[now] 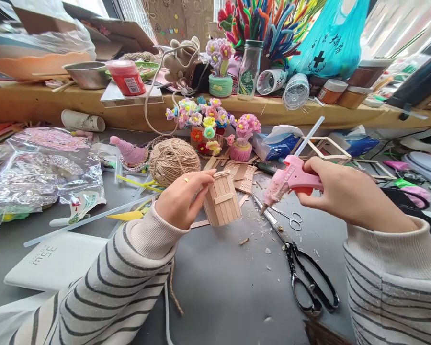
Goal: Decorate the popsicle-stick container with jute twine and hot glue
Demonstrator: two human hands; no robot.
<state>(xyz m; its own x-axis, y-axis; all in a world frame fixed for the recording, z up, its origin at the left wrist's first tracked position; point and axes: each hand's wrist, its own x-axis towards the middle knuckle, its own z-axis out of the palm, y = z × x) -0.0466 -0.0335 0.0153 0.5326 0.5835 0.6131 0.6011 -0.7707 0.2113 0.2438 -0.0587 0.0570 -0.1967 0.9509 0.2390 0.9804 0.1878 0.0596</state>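
My left hand [181, 199] is closed around a small bucket made of wooden craft sticks [222, 199], holding it tilted above the grey table [230, 282]. My right hand [345, 194] grips a pink hot glue gun [290, 181] with a clear glue stick poking out the back. Its nozzle points down-left, a short way to the right of the bucket and apart from it. A ball of jute twine [173, 160] lies just behind my left hand.
Large black scissors [301, 268] and small silver scissors [292, 220] lie under the glue gun. Loose craft sticks [242, 175], pipe-cleaner flower pots [208, 127], plastic bags [39, 172], a white box [55, 261] and a cluttered wooden shelf [75, 103] surround the work spot.
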